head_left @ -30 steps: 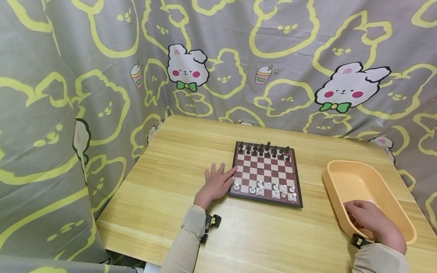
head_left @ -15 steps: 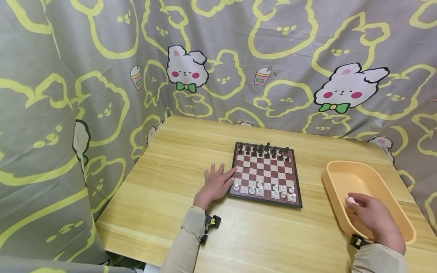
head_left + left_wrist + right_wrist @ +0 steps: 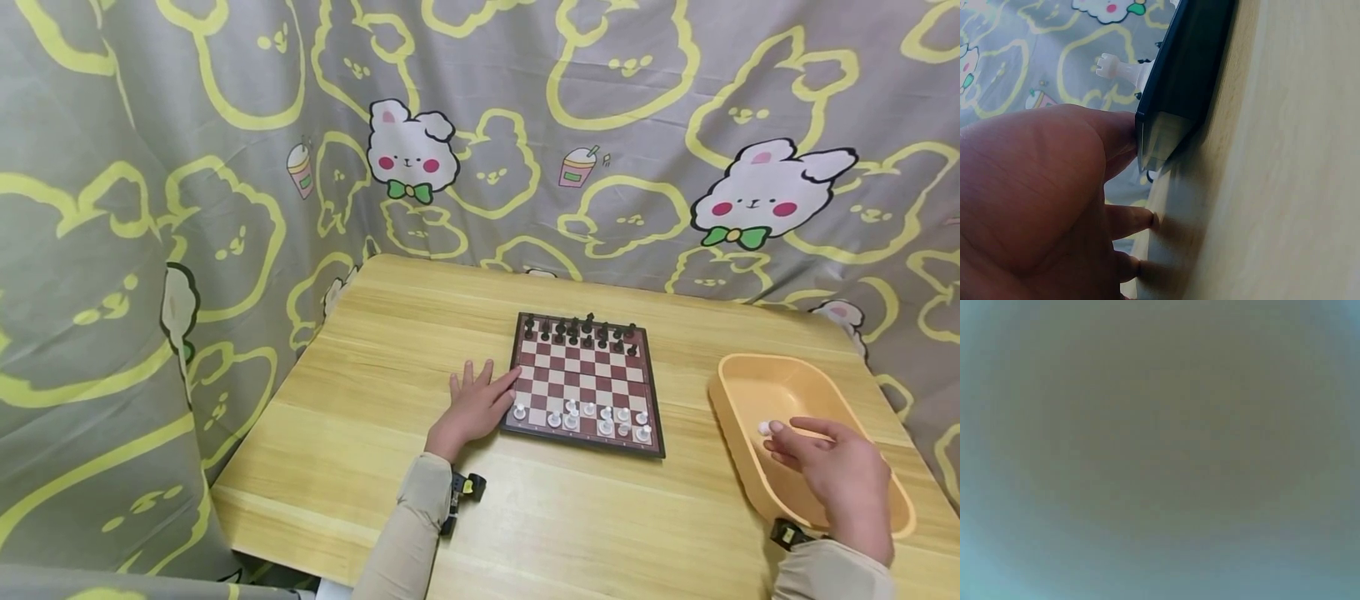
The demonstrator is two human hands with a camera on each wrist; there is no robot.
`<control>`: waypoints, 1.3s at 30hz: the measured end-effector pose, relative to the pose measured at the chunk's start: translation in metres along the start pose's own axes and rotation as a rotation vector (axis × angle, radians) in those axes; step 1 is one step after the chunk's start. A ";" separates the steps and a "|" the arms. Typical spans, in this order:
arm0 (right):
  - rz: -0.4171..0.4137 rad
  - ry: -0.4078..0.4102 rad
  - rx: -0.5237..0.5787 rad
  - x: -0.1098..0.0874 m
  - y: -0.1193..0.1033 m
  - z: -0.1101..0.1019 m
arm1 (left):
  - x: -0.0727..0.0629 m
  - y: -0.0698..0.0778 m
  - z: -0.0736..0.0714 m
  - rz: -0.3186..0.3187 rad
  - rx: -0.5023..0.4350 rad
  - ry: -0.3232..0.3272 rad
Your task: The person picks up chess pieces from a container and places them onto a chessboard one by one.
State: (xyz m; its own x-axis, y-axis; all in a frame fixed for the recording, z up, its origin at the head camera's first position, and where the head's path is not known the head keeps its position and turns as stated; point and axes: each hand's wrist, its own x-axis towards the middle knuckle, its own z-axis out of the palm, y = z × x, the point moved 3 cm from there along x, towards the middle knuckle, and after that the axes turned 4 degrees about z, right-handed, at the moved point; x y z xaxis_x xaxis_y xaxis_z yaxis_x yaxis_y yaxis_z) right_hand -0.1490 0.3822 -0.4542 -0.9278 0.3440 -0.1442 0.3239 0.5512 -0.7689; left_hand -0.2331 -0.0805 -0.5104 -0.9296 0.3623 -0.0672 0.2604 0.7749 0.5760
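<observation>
A folding chessboard [image 3: 555, 377] in dark red and cream lies on the table. My left hand [image 3: 471, 407] rests at its left edge with fingers spread; in the left wrist view the thumb touches the board's rim and other fingertips meet the wood. A white rook [image 3: 1119, 69] stands near that corner. Over the orange tub [image 3: 768, 358], my right hand [image 3: 840, 471] pinches a small white chess piece [image 3: 765, 427] at its fingertips, most of the piece being hidden. The right wrist view is only a blur.
Several white pieces [image 3: 606, 426] stand along the board's near side, with gaps among them. Two rows of black pieces [image 3: 559, 327] fill the far side. A patterned curtain [image 3: 630, 100] hangs behind and left of the wooden table [image 3: 390, 333].
My right hand has come up from inside the tub and turned, bringing a white chess piece into sight at its fingertips. The left hand and the board have stayed put.
</observation>
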 end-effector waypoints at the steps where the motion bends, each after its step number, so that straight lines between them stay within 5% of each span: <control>1: 0.012 0.025 0.042 -0.001 -0.001 0.000 | 0.000 0.000 0.000 -0.001 -0.001 -0.001; 6: 0.030 0.218 0.292 -0.002 -0.010 0.002 | 0.001 -0.001 0.002 -0.007 0.002 -0.004; 11: -0.122 0.456 0.248 -0.004 -0.031 0.012 | 0.001 0.000 0.001 -0.008 -0.001 0.001; 14: -0.249 0.494 0.201 -0.006 -0.045 0.025 | 0.000 0.000 0.001 -0.007 -0.005 0.002; 30: -0.580 0.190 0.182 -0.013 -0.092 0.100 | -0.003 0.005 -0.003 0.008 -0.017 0.008; 39: -0.696 0.117 0.081 -0.023 -0.108 0.131 | -0.002 0.006 -0.003 0.007 -0.005 0.004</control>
State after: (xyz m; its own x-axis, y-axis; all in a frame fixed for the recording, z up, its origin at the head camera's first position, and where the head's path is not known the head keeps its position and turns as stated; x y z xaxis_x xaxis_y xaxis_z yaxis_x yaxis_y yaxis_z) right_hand -0.1872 0.2150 -0.4495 -0.8867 0.0145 0.4620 -0.3559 0.6164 -0.7024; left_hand -0.2307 -0.0787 -0.5043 -0.9289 0.3654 -0.0602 0.2651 0.7697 0.5807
